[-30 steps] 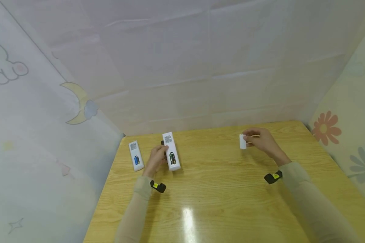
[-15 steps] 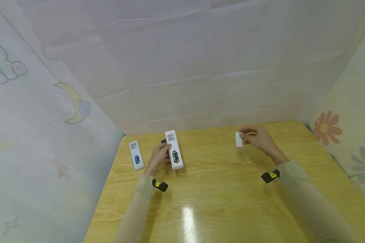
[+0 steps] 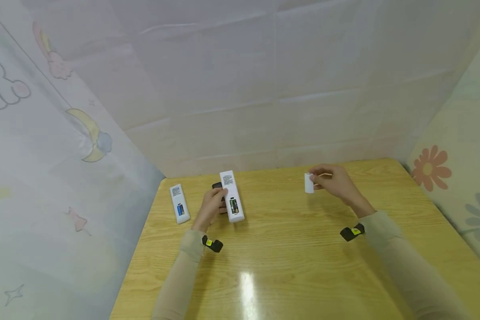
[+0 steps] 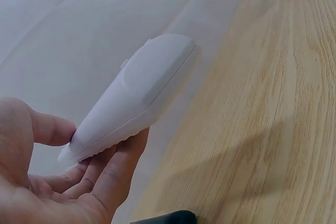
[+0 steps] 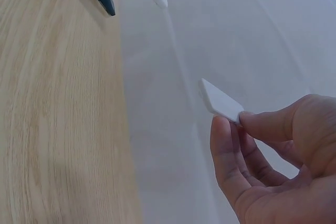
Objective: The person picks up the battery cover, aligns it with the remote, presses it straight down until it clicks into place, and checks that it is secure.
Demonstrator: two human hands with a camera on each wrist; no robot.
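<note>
My left hand [image 3: 210, 208] grips a white remote control [image 3: 230, 192] by its side, raised off the table with its back up. In the remote's uncovered compartment, dark cylindrical batteries [image 3: 234, 206] show. From the left wrist view, the thumb lies on one side of the remote [image 4: 139, 87] and curled fingers support the other. To the right, my right hand [image 3: 338, 183] pinches a small white battery cover [image 3: 309, 183] between thumb and fingertips. The cover [image 5: 220, 100] appears as a thin, flat plate in the right wrist view, held in the air.
A second white remote [image 3: 177, 199] lies back up at the table's left, blue batteries [image 3: 180, 210] visible in it. A black elongated object [image 3: 217, 185] lies partly hidden behind my left hand. The wooden table [image 3: 280, 249] meets a draped back wall [image 3: 244, 89].
The left hand has moved slightly right with the remote. My right hand has come left with the battery cover, narrowing the gap between the hands. Both grips stay the same.
</note>
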